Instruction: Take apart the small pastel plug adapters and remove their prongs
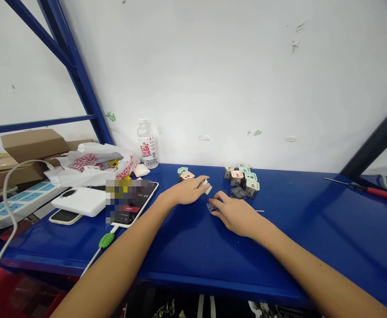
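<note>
My left hand is over the middle of the blue table, its thumb and fingers closed on a small cream-coloured plastic piece. Just to the right and nearer to me, my right hand pinches a dark see-through plastic piece at the table top. Beyond the left hand stand two small cases, one with a mint lid and one with a pink lid. A group of similar cases with dark see-through bodies is behind my right hand. Dark flat pieces lie beside its knuckles.
A water bottle stands by the wall. To the left are a phone with a cable, a white power bank, a power strip, plastic bags and a cardboard box. A red-handled screwdriver lies right.
</note>
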{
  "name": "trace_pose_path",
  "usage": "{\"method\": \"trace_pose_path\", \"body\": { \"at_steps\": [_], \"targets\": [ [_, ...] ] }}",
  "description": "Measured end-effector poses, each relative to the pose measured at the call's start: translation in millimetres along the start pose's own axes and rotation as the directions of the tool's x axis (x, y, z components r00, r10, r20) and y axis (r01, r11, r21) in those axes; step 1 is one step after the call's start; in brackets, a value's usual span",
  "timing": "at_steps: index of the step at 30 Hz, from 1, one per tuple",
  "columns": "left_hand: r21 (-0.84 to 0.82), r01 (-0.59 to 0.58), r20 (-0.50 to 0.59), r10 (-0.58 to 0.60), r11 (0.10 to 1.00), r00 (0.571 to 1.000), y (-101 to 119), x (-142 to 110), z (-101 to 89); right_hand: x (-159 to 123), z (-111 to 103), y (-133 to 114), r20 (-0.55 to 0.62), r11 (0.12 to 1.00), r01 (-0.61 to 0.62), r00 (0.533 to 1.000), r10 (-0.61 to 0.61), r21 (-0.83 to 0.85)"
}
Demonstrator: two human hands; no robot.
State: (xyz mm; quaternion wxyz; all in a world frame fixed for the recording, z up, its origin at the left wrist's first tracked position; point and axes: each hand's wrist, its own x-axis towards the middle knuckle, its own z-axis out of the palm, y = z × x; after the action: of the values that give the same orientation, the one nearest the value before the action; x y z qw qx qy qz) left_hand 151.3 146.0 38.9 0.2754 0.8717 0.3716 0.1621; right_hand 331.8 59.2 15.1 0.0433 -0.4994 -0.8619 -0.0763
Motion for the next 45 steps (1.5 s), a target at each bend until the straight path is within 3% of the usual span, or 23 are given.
{"method": "trace_pose_path", "body": {
  "at_steps": [3, 10, 18, 23, 26, 30, 33, 35, 37, 45],
  "targets": [
    [0.019, -0.005, 0.009, 0.005, 1.0, 1.0, 2, 0, 0.2, 1, 1, -1, -0.012, 1.0, 0.005, 1.0, -0.005, 0.03],
    [0.159, -0.002, 0.058, -0.007, 0.987, 0.998, 4, -1, -2.6, -6, -11, 18, -0.096, 0.921, -0.003, 0.994, 0.043, 0.389],
    [0.235, -0.047, 0.042, 0.038, 0.971, 0.998, -6, 5, 3.1, -8, -18, 26, -0.111, 0.849, -0.085, 0.98, 0.166, 0.521],
    [0.21, -0.08, 0.018, 0.077, 0.974, 0.997, 0, 3, 6.5, -5, -17, 28, -0.094, 0.771, -0.137, 0.964, 0.247, 0.622],
    [0.182, -0.097, -0.035, 0.105, 0.978, 0.994, 5, 1, 9.4, -3, -18, 27, -0.159, 0.71, -0.113, 0.939, 0.305, 0.695],
    [0.117, -0.104, -0.141, 0.12, 0.988, 0.983, 12, 0, 14.0, -3, -21, 28, -0.198, 0.56, -0.083, 0.885, 0.422, 0.824],
    [0.094, -0.127, -0.2, 0.144, 0.987, 0.969, 17, -1, 17.0, -2, -22, 27, -0.116, 0.356, -0.061, 0.882, 0.456, 0.933],
    [0.091, -0.145, -0.243, 0.163, 0.985, 0.956, 20, -1, 18.6, -1, -20, 25, -0.049, 0.271, -0.082, 0.893, 0.447, 0.959],
    [0.094, -0.151, -0.278, 0.172, 0.984, 0.945, 23, -2, 20.0, 0, -18, 23, -0.017, 0.275, -0.111, 0.905, 0.424, 0.955],
    [0.146, -0.172, -0.315, 0.211, 0.974, 0.925, 27, -3, 23.8, 0, -17, 22, -0.082, 0.49, -0.087, 0.946, 0.313, 0.868]
  ]
}}
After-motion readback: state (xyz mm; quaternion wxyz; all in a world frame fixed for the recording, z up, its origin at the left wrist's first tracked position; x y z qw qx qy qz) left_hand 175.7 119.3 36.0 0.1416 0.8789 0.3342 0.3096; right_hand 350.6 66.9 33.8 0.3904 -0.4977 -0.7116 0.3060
